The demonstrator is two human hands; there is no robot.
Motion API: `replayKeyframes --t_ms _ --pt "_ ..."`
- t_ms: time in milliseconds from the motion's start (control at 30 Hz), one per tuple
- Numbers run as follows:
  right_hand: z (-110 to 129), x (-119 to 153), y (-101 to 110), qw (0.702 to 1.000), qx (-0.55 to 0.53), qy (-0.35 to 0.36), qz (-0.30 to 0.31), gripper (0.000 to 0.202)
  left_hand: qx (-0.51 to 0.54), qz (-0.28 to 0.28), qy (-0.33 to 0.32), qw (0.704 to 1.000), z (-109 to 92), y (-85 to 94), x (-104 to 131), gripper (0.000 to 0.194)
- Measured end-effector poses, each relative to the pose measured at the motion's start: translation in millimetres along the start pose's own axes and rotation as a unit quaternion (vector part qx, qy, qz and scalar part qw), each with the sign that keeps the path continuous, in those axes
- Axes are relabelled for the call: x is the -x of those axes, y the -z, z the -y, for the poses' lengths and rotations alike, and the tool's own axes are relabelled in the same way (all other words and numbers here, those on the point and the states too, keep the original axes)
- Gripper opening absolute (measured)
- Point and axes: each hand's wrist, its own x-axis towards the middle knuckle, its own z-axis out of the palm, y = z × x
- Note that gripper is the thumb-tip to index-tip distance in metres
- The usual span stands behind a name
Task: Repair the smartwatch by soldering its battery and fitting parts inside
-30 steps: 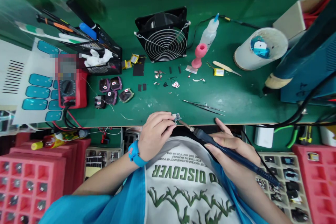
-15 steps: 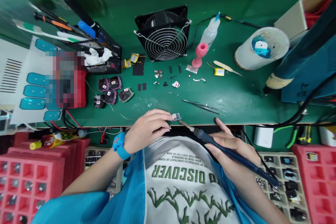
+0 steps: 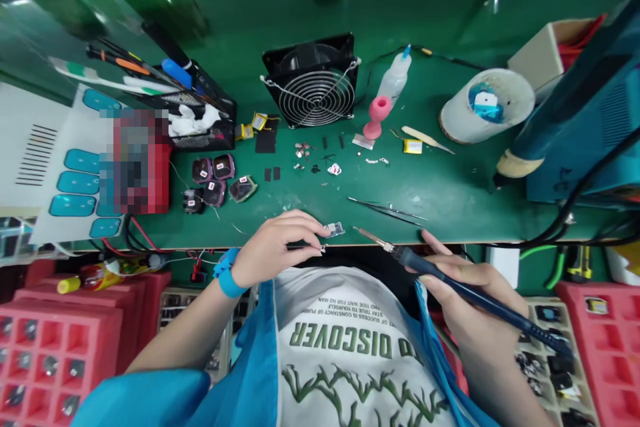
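My left hand [image 3: 277, 243], a blue band at its wrist, is closed at the table's front edge. A small circuit board [image 3: 336, 229] sits at its fingertips. A tiny pale part [image 3: 323, 249] shows at the tip of the thumb, too small to name. In my right hand [image 3: 470, 287] is a soldering iron [image 3: 410, 259] with a dark blue handle, gripped like a pen, with the index finger stretched forward. The iron's metal tip points left, a short gap from the board. Tweezers [image 3: 387, 210] lie on the green tabletop just beyond the iron.
A black fan [image 3: 315, 90] stands at the back centre, left of a clear bottle [image 3: 395, 80] and a pink holder [image 3: 377, 117]. Several small watch-like cases [image 3: 215, 190] lie at left. A white cup [image 3: 487, 107] stands at right. Pink foam trays [image 3: 55, 353] sit below the table.
My right hand has drawn the soldering iron to the right, so its tip is farther from the circuit board. The left hand stays at the board. The head view has shifted slightly.
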Motion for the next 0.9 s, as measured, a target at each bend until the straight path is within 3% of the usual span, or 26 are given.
replayKeyframes --t_ms 100,233,367,467,667,767,900 --pt "-5 -3 3 0.999 -0.024 -0.009 -0.045 0.022 -0.001 -0.036 0.016 0.999 -3 -0.5 -2 0.013" --pt "-9 -7 0 0.996 -0.039 0.0 -0.082 0.021 -0.114 -0.146 0.017 0.983 2 4.4 -17 0.016" --pt "-8 -7 -2 0.994 -0.046 0.026 -0.095 0.022 -0.246 -0.232 0.008 0.941 25 21.7 -43 0.011" --pt "-10 -3 1 0.993 -0.04 0.015 -0.11 0.019 -0.277 -0.268 0.022 0.922 43 36.3 -61 0.009" --pt "-17 4 5 0.992 -0.048 0.015 -0.112 0.018 -0.249 -0.279 0.025 0.927 53 51.2 -79 0.018" --pt "-19 5 7 0.992 -0.043 0.01 -0.114 0.016 -0.259 -0.272 0.032 0.926 50 58.4 -73 0.017" --pt "-21 6 8 0.991 -0.04 -0.018 -0.124 0.017 -0.265 -0.207 0.04 0.941 50 62.8 -55 0.021"
